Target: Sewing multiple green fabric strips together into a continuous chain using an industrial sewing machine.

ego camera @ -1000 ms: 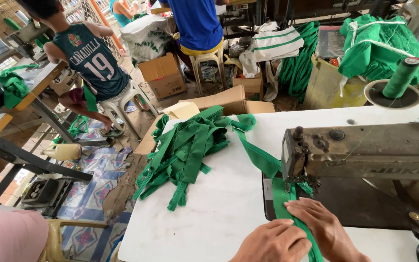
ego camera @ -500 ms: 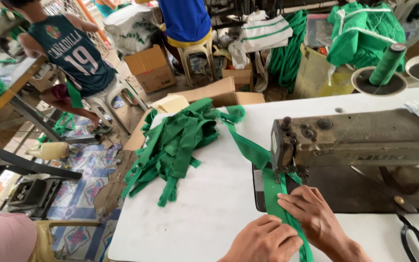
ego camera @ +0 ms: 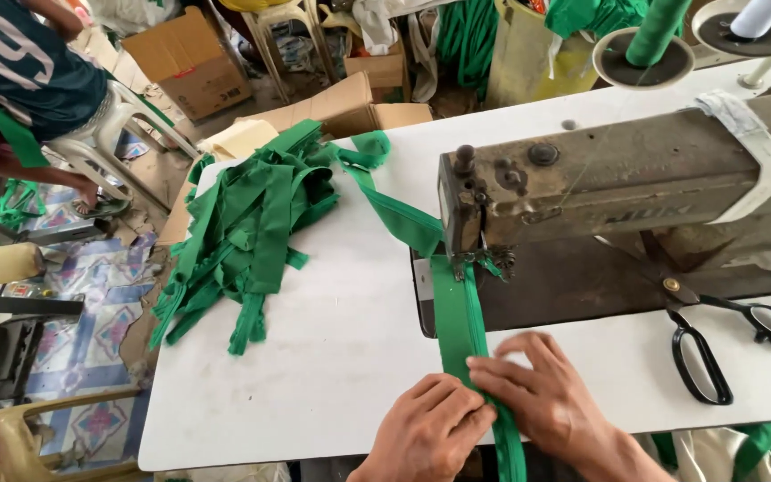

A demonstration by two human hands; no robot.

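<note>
1 head view, steeply down, close, table

Two hands, one scissors
</note>
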